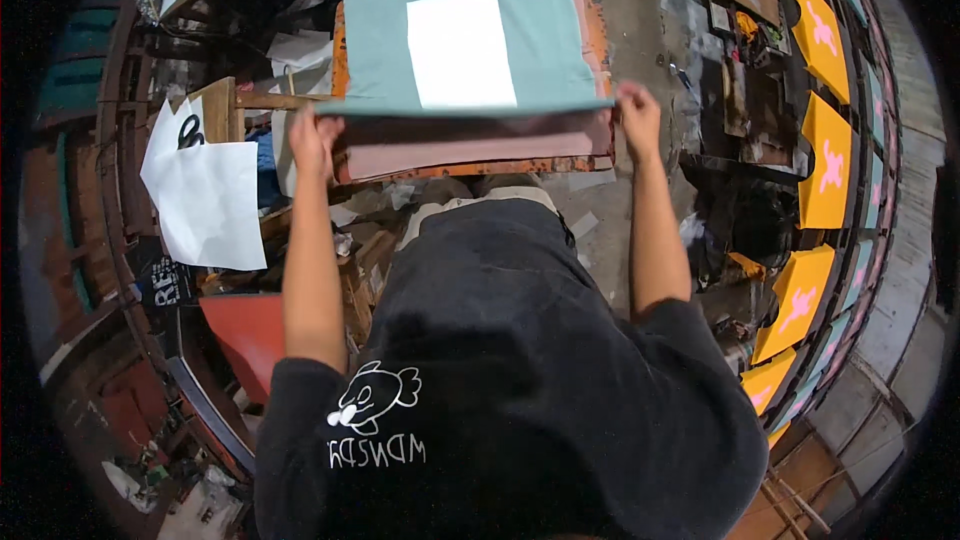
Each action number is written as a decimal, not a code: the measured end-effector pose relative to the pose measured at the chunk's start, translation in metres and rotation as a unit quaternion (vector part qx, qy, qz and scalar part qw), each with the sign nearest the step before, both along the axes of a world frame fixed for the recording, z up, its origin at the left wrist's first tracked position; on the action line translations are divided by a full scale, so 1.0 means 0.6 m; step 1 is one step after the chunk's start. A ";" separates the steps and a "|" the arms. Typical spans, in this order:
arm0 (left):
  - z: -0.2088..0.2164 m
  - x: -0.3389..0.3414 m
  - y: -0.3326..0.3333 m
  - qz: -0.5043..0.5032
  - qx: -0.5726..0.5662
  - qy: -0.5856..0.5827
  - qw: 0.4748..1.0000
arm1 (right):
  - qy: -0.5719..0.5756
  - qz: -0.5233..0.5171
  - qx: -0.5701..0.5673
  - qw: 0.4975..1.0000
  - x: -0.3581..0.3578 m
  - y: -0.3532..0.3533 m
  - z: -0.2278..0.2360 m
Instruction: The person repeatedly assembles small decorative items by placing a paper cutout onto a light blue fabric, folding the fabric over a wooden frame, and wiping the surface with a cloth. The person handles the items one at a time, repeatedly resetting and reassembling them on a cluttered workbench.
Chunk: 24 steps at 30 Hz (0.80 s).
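A teal cloth panel (375,55) lies over a worn orange board (340,50) in front of me, with a white rectangular sheet (460,50) on its middle. My left hand (313,142) pinches the cloth's near left corner. At the near right corner, my right hand (639,120) closes its fingers on the same cloth. Between the hands, the near edge is raised and stretched fairly straight. Below that edge shows a pink cloth (470,145) lying flat on the board; the rest of it is mostly covered.
Black-handled scissors (190,132) rest on white paper sheets (205,195) to the left. A red panel (248,335) stands lower left. Along the right, several yellow cut pieces with pink prints (826,160) line a rack. Scraps litter the concrete floor (640,0).
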<state>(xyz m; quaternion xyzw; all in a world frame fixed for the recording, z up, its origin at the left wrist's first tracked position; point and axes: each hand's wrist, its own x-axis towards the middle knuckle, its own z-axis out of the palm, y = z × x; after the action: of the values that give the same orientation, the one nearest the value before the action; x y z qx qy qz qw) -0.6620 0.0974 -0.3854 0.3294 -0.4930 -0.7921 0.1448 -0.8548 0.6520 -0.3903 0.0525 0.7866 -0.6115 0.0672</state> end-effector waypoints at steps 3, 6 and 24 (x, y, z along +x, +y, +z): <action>0.107 -0.185 -0.038 0.048 0.032 0.070 0.996 | 0.049 -0.018 -0.072 0.996 -0.160 -0.048 0.080; 0.181 -0.273 -0.137 0.033 0.002 0.206 0.978 | 0.156 -0.018 -0.093 0.983 -0.259 -0.123 0.230; 0.200 -0.035 0.004 0.069 -0.138 0.127 0.980 | 0.153 -0.049 -0.026 0.987 -0.069 -0.054 0.260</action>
<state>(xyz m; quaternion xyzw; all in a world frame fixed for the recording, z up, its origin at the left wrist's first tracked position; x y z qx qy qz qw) -0.6828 0.1001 -0.2653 0.2363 -0.5512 -0.7400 0.3046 -0.8963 0.6194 -0.2343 -0.0046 0.7682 -0.6349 -0.0824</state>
